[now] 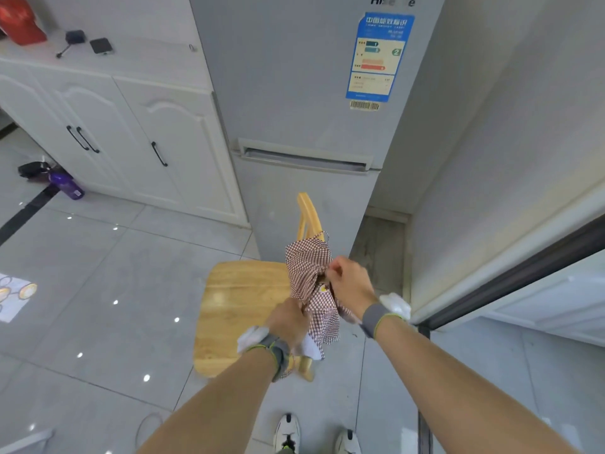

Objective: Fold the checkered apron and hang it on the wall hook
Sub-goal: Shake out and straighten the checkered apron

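The checkered apron (309, 271), red-and-white with a small round patch, hangs bunched over the right side of a wooden chair (239, 303). My left hand (288, 322) grips its lower part near the seat. My right hand (348, 281) pinches the cloth higher up on the right. Both wrists wear grey bands. No wall hook is in view.
A grey fridge (304, 93) stands right behind the chair. White cabinets (137, 132) run along the left, with a purple bottle (67, 186) on the floor beside them. A wall and door frame (510, 263) close off the right. Glossy grey tiles cover the floor.
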A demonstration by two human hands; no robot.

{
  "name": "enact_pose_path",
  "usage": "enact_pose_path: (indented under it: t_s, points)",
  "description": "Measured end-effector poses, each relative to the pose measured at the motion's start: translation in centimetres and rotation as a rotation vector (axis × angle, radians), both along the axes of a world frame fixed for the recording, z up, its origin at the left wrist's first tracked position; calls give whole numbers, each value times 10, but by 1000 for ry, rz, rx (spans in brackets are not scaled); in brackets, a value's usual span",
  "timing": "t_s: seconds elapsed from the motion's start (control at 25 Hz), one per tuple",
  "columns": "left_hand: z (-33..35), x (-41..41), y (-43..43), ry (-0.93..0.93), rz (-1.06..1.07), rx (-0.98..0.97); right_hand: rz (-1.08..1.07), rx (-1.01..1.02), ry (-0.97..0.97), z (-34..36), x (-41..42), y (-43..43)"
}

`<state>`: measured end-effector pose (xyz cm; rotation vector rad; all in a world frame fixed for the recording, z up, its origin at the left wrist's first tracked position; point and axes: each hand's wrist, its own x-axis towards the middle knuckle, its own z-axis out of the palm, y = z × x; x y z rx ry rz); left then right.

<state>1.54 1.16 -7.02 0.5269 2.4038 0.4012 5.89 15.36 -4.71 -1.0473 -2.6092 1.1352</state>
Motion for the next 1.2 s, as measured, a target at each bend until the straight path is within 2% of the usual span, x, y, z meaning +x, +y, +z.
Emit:
enact_pose_path:
  t_s: [0.08,0.2,0.28,0.36,0.4,0.44,0.52,0.56,0.64,0.84,0.96,1.0,1.08,1.12,1.2]
  points:
    - [27,-20,11,150,20,95,-152,-99,107,17,-7,31]
    - [87,-49,35,289,70,313,-528,-310,274,18,-9,94]
    - [134,-57,54,327,85,442,-680,-315,280,36,-3,120]
    - [180,-57,72,290,111,589,-794,-176,306,85,6,114]
    - [202,-55,81,267,115,661,-785,-63,376,106,11,107]
    - [219,-52,91,242,119,718,-687,39,481,124,17,96]
    - [248,-44,108,156,174,820,-377,174,690,157,28,56]
    - [259,-37,116,88,213,877,-260,214,726,163,30,38]
    - [278,-20,133,0,230,938,-170,218,696,170,30,24]
    - [302,-24,156,178,-2,706,-224,90,678,186,44,62]
    - [314,-31,149,118,-270,565,-253,64,658,208,59,103]
    - [315,-27,151,148,-371,505,-285,57,686,218,63,116]
    - [308,-26,157,421,-523,456,-324,58,721,241,64,130]
    - [306,-24,163,581,-524,493,-326,55,739,252,67,132]
    - [311,-25,172,703,-413,631,-309,-27,809,267,74,135]
